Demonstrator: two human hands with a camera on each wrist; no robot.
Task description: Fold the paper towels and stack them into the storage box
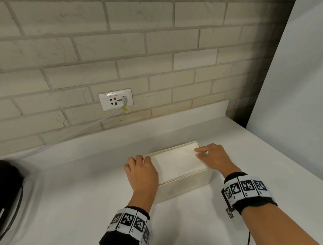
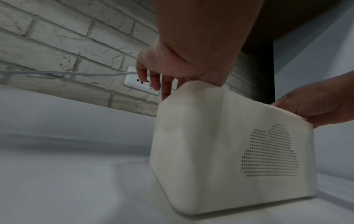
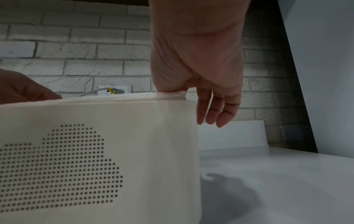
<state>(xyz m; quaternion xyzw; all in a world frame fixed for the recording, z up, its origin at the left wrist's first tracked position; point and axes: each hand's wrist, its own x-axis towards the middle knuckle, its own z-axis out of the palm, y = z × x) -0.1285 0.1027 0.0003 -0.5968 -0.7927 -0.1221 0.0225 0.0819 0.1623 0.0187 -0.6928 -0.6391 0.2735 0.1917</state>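
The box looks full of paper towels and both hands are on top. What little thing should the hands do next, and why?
Probably press the stack down flat. The folded paper towels reach the rim of the storage box, even slightly above it. The left hand rests at the left end and the right hand at the right end, so a gentle push would likely settle them.

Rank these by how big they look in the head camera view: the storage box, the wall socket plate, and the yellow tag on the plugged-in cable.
1. The storage box, clearly largest, though it sits nearest the camera.
2. The wall socket plate, farther off on the brick wall.
3. The yellow tag, a tiny strip beneath the plug.
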